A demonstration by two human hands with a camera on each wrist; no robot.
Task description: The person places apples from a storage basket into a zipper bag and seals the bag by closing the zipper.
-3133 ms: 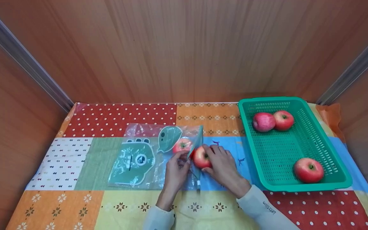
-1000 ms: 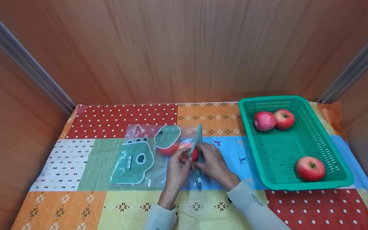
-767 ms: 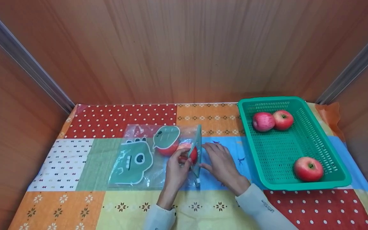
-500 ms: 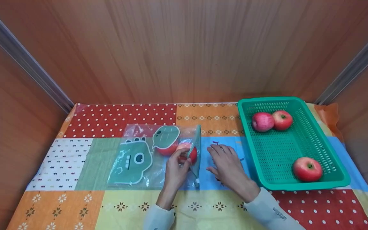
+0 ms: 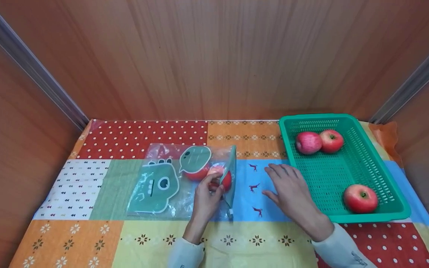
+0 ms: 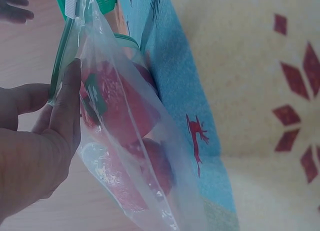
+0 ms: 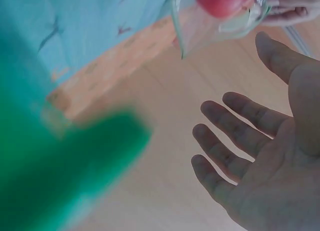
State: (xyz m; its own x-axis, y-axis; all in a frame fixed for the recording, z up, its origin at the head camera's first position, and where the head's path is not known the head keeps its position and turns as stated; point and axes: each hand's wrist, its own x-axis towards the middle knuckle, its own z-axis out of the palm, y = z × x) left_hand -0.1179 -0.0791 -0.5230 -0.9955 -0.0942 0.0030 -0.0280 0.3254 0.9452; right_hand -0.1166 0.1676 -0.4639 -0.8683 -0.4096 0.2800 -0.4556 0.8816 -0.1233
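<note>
A clear zip bag (image 5: 184, 201) with green dinosaur print lies on the patchwork cloth, its mouth to the right. Inside it, near the mouth, sit two apples, one apple (image 5: 228, 181) by the opening and another apple (image 5: 196, 175) partly under the print. My left hand (image 5: 207, 195) pinches the upper lip of the bag mouth between thumb and fingers, holding it raised; a white slider (image 6: 71, 7) shows at the zip's end. My right hand (image 5: 292, 191) hovers with spread fingers beside the left wall of the green basket (image 5: 333, 175), touching no apple.
Three apples stand in the basket: a darker apple (image 5: 308, 143) and a lighter apple (image 5: 331, 141) together at the back, and one apple (image 5: 361, 198) at the front right. Wooden panels (image 5: 214, 59) enclose the cloth-covered table at the back and both sides.
The right hand put an apple into the bag, let go, and moved right to the basket's edge. The left hand has kept its hold on the bag's lip.
</note>
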